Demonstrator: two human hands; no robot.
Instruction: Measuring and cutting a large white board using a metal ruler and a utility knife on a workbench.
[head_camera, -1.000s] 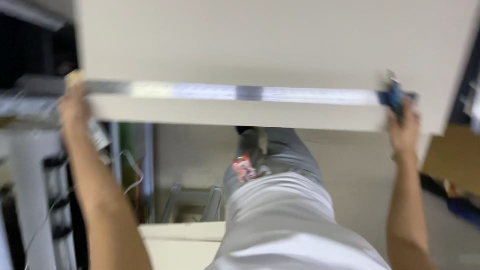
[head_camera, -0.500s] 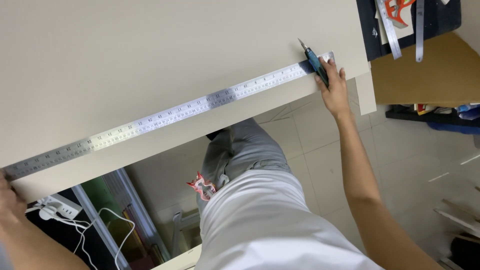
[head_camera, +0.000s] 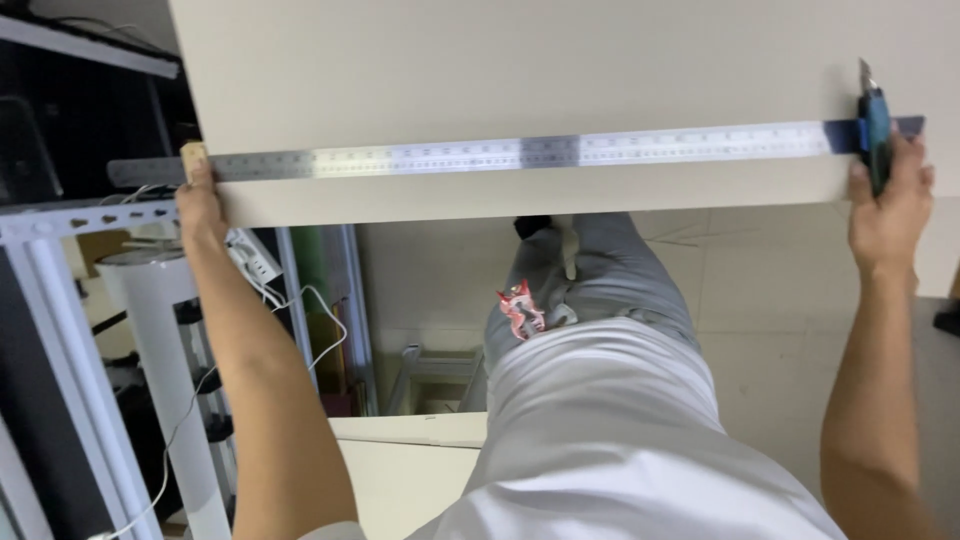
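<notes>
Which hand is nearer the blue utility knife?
Right. The right hand grips the blue utility knife at the ruler's right end; the left hand presses its far end.
</notes>
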